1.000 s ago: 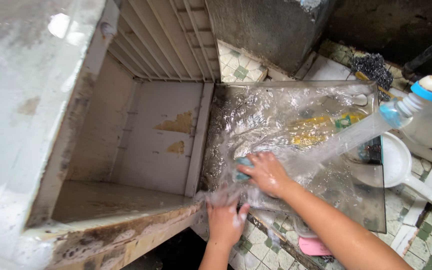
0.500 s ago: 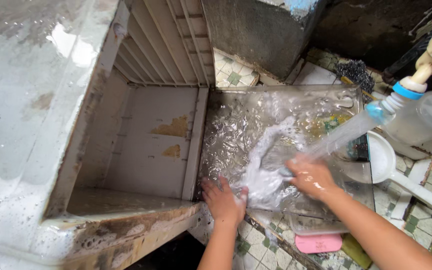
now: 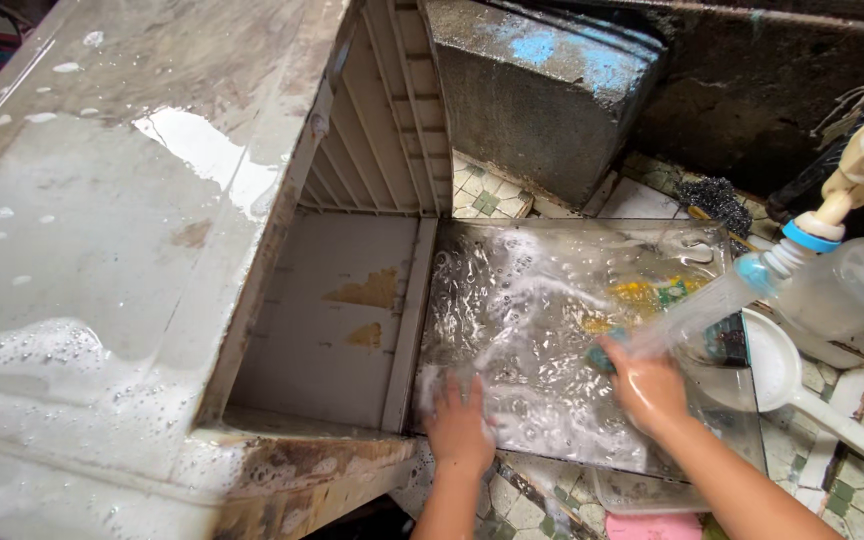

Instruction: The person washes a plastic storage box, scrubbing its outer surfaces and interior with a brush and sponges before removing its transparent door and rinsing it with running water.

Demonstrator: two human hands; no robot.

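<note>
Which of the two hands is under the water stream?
The right hand, gripping a blue-green sponge under the stream; the left hand lies flat on the clear wet panel.

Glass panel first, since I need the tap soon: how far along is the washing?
Done: the glass panel is wet all over. In hand: the right hand rubs a blue sponge under the tap stream, and the left hand presses the panel's near edge. Left: suds on the cabinet look unrinsed.

Glass shelf [image 3: 552, 330] right of cabinet [image 3: 132, 250]
</note>
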